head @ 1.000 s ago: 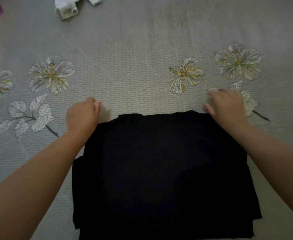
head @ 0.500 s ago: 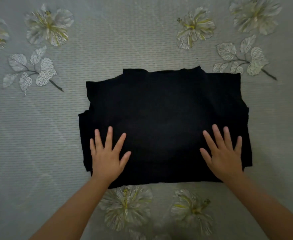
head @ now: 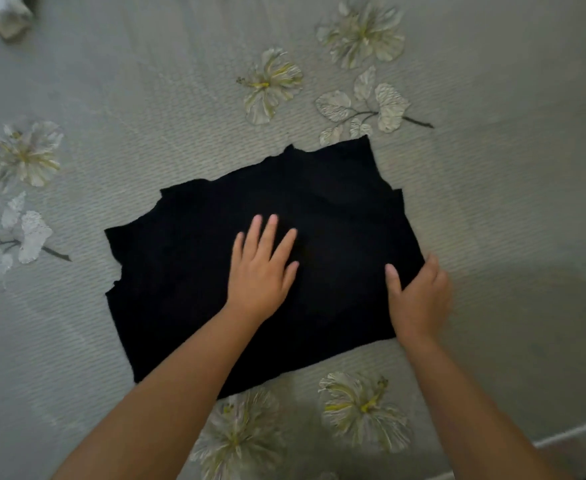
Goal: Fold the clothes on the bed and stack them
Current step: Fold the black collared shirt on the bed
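surface: bed (head: 492, 202), grey-green cover printed with pale flowers; its edge shows at bottom right.
garment: black folded cloth (head: 215, 271), flat on the bed near centre, roughly rectangular, turned skew in view.
long axis: runs lower-left to upper-right; short ends at left and right.
left hand (head: 262, 268): flat on the cloth's middle, fingers straight and slightly spread, pointing up-right; reads as pinning it down.
right hand (head: 419, 296): at the cloth's right short end, near its lower corner; thumb lies on top of the fabric, fingers curl over the edge. Looks like a pinch on that edge; whether the fingers are under the fabric, can't tell. Some motion blur.
key relation: right hand sits on the end to be moved, left hand sits about on the midline across the long axis. The free half lies between the two hands; the far half lies left of the left hand.
likely next: judging by this, fold right end over to the left, left hand as hinge line.
risk: layered edges at top and left are ragged, may slip apart on the fold.
other: pale garment (head: 4, 12) at top-left corner, well apart, mostly cut off.
stack: none in view.
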`<state>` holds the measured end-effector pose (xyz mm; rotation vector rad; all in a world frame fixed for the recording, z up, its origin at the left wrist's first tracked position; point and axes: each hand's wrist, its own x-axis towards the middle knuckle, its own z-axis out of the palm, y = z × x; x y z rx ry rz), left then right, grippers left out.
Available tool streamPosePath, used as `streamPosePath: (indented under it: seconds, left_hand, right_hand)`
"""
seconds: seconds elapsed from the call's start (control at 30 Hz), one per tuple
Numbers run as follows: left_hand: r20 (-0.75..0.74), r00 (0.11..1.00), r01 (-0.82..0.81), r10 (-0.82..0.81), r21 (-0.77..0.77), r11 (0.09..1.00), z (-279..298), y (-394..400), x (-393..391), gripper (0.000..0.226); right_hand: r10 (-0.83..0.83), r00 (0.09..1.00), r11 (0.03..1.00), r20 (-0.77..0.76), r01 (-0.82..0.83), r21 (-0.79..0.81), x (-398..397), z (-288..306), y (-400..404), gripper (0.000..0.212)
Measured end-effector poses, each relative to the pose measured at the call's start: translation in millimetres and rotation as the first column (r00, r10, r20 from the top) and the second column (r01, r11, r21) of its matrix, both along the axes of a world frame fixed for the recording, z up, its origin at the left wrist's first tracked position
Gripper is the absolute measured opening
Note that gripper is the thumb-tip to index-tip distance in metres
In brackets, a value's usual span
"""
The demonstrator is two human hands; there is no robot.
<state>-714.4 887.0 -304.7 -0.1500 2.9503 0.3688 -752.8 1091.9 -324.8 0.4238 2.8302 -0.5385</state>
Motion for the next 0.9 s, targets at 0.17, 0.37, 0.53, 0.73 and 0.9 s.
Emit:
streamPosePath:
  seconds: [0.17,0.37,0.53,0.73,0.9]
  left_hand:
    - [0.039,0.913,0.407,-0.406,-0.010,0.914,-21.0,45.6,-121.8,0.062]
    - [0.199,0.689,0.716,-0.697,-0.035,0.697,-30.3,53.3,-173.0,0.079]
    - [0.220,0.668,0.728,-0.711,0.003,0.685,-26.7,59.7,-189.7,0.052]
    - [0.133,0.794,0.559,-0.594,0.228,0.798,-12.3,102.7,-200.0,0.036]
    - [-0.067,0.692,0.705,-0.719,-0.150,0.693,31.6,109.0,-213.1,0.045]
  right_hand:
    - [-0.085,0.990,0.996,0.112,0.082,0.031,-5.3,-12.0,4.2,0.065]
    - [0.083,0.976,0.996,0.199,-0.080,-0.027,-13.2,-9.7,21.4,0.057]
    - [0.268,0.960,0.949,0.077,-0.249,-0.194,-42.5,-11.4,69.0,0.048]
    - [0.320,0.946,0.943,-0.043,-0.323,-0.084,-97.9,0.6,128.5,0.047]
    - [0.315,0.915,0.935,-0.254,-0.346,-0.085,-104.0,39.1,135.4,0.040]
